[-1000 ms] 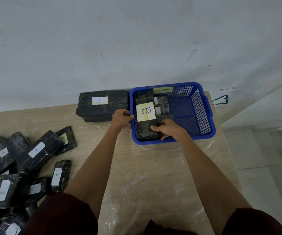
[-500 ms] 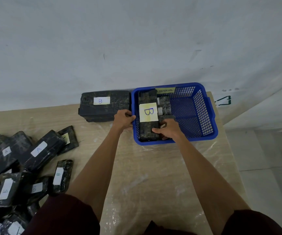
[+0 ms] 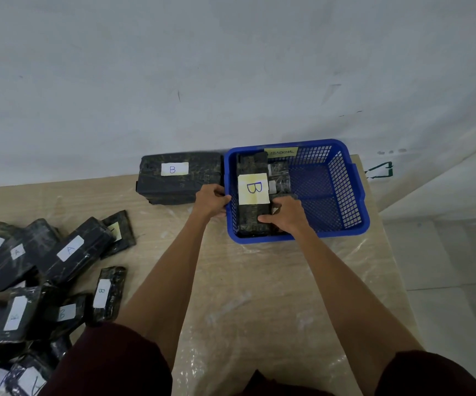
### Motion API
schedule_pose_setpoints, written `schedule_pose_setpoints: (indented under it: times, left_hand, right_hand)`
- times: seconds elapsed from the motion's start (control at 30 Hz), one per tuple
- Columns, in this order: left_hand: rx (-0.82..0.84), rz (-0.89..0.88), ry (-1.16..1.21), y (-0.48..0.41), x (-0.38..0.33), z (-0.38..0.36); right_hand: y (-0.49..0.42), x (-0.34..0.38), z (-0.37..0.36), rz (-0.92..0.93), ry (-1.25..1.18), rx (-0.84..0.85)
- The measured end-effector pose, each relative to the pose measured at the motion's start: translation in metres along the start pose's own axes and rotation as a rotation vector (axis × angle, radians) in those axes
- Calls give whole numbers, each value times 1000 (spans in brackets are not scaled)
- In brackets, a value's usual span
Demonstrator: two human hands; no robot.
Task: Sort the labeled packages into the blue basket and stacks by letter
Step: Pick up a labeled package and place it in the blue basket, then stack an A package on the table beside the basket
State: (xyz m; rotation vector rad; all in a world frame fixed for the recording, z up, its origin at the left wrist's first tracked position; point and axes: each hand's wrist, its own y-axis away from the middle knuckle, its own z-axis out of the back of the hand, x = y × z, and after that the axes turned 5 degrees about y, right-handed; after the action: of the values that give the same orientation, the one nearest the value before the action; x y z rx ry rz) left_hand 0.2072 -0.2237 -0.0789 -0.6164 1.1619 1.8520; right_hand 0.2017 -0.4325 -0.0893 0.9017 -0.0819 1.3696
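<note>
B package (image 3: 252,221) lies pointing away along the blue basket's (image 3: 356,195) left wall; right hand (image 3: 286,214) grips its near end, left hand (image 3: 212,201) clasps that wall.

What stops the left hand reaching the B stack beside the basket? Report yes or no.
Probably yes: the left hand grips the left rim of the blue basket, right beside the B stack, with nothing between. It need only let go.

Left hand (image 3: 212,201) grips blue basket (image 3: 358,224); right hand (image 3: 285,214) grips B package (image 3: 249,222)
</note>
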Motion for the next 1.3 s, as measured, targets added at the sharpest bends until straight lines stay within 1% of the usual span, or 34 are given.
schedule_pose_setpoints:
  times: [0.2, 0.3, 0.4, 0.53, 0.63, 0.7, 0.83, 0.93, 1.07, 1.13, 1.2, 1.3]
  left_hand:
    - [45, -26, -87, 16, -5, 6]
    - [48, -52, -74, 27, -2, 16]
    - [55, -87, -48, 38, 7, 34]
    - [44, -73, 30, 49, 31, 80]
    - [25, -56, 67, 55, 60, 126]
    - [10, -41, 50, 58, 84, 161]
    - [-75, -32, -67, 57, 140, 235]
    - [-105, -44, -256, 55, 180, 288]
    - [-74, -27, -460, 45, 226, 339]
    - [-9, -8, -522, 38, 245, 353]
    - [37, -14, -539, 33, 256, 360]
    - [54, -37, -506, 28, 257, 365]
  right_hand:
    - [8, 11, 3, 54, 91, 6]
    - [14, 17, 3, 75, 121, -43]
    - [20, 29, 0, 110, 143, -138]
    - [27, 65, -19, 198, 48, -225]
    - [36, 105, -46, 320, 13, -218]
    - [40, 133, -72, 351, 11, -195]
    - [49, 186, -134, 327, 27, -101]
    - [54, 224, -185, 255, 20, 53]
    - [59, 256, -248, 121, -62, 205]
    - [60, 267, -271, 61, -104, 243]
    - [58, 273, -290, -5, -154, 259]
    - [55, 280, -307, -74, -224, 285]
